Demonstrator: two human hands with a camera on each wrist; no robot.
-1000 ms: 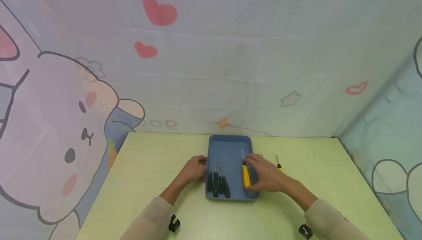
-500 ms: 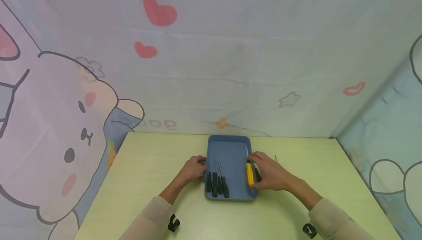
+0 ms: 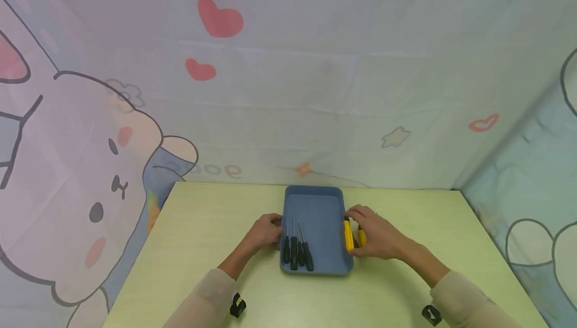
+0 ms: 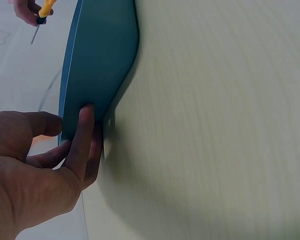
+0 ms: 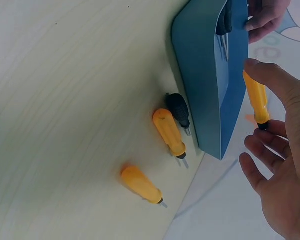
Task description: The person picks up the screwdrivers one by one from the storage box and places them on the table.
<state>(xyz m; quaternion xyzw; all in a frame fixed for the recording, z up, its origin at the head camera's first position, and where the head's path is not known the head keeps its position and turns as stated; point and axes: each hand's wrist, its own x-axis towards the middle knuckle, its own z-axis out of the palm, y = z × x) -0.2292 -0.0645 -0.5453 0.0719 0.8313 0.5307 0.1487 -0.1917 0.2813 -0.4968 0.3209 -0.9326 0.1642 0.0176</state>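
"Pale printed cloth [image 3: 288,87], with red-pink hearts [image 3: 221,21] and a big white cartoon rabbit [image 3: 72,183], hangs behind that shallow blue rectangular tray [image 3: 324,248]."

"Yes, and under the tray is a pale yellow-green table [image 3: 203,218] with wood grain. What's inside?"

"Four screwdrivers with black handles [image 3: 294,254] and thin metal shafts, side by side in the tray's near left part, shafts pointing to its far end."

"And the hands?"

"Left hand [image 3: 265,231] is at the tray's left side, fingers parted, tips resting against its outer wall. Right hand [image 3: 376,235] is pinching a screwdriver with a yellow handle and black collar [image 5: 258,100], thumb at the butt end, a fingertip by the collar, the remaining fingers spread."

"Where is that one, exactly?"

"By the tray's right rim, its shaft pointing toward the far end. Whether it touches the rim, I can't tell."

"More of them lie past the tray's right wall."

"One short black-handled screwdriver [image 5: 177,110] just beside that wall, a stubby yellow-handled screwdriver [image 5: 168,132] next to it, and a second yellow-handled screwdriver [image 5: 141,185] farther out from the tray."
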